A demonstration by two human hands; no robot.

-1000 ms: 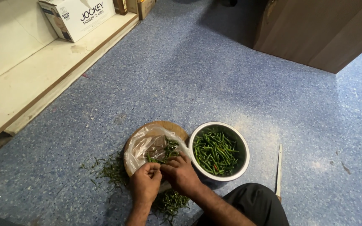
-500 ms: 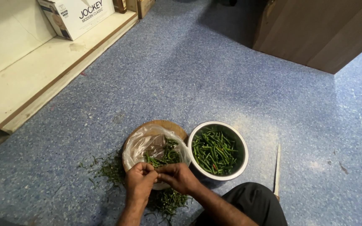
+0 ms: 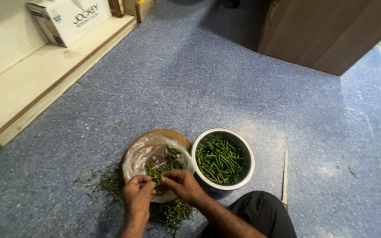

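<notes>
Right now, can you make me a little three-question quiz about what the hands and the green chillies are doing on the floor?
1. True or false: the white bowl of green chillies stands to the right of the clear plastic bag.
2. What do both hands, the left hand and the right hand, pinch between them? A) a spoon B) a green chilli C) a cup
3. What lies scattered on the blue floor near the left hand?

Key: 1 true; 2 B; 3 the green stems.

Green chilli (image 3: pixel 156 175) pinched over plastic bag (image 3: pixel 144 154).
</notes>
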